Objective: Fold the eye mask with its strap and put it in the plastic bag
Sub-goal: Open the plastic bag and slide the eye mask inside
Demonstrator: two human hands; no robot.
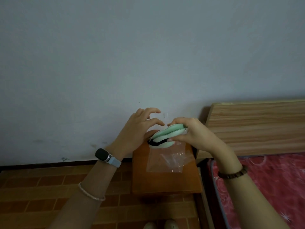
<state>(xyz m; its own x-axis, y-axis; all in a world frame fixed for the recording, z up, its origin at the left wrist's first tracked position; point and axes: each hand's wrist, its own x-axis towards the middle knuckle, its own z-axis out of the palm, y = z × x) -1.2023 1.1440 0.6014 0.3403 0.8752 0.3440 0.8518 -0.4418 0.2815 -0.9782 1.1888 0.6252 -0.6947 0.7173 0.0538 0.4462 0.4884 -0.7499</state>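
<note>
- Eye mask (pixel 165 135), mint green, folded into stacked layers, held in the air above the orange-brown stand (pixel 166 180); far end hidden inside the right hand (pixel 196 133), near end partly behind the left hand (pixel 137 129).
- Black strap (pixel 156 142) shows only as a short dark loop along the mask's lower edge; the rest is tucked out of sight.
- Plastic bag (pixel 168 161), clear and crinkled, lies flat on the stand under the mask; its edges are hard to trace, and whether its mouth is open cannot be told.
- No readable writing; smartwatch (pixel 102 154) face is dark.
- Right hand: closed on the mask, thumb below, fingers curled over the top.
- Left hand: open, fingers spread and bent, tips near the mask's upper edge; thumb hidden, so contact cannot be confirmed.
- Bead bracelet (pixel 233 173) on right wrist, pale one (pixel 90 193) on left forearm.
- Bed (pixel 272 187) with red cover cut off at the right; shoes (pixel 160 225) cropped at the bottom.
</note>
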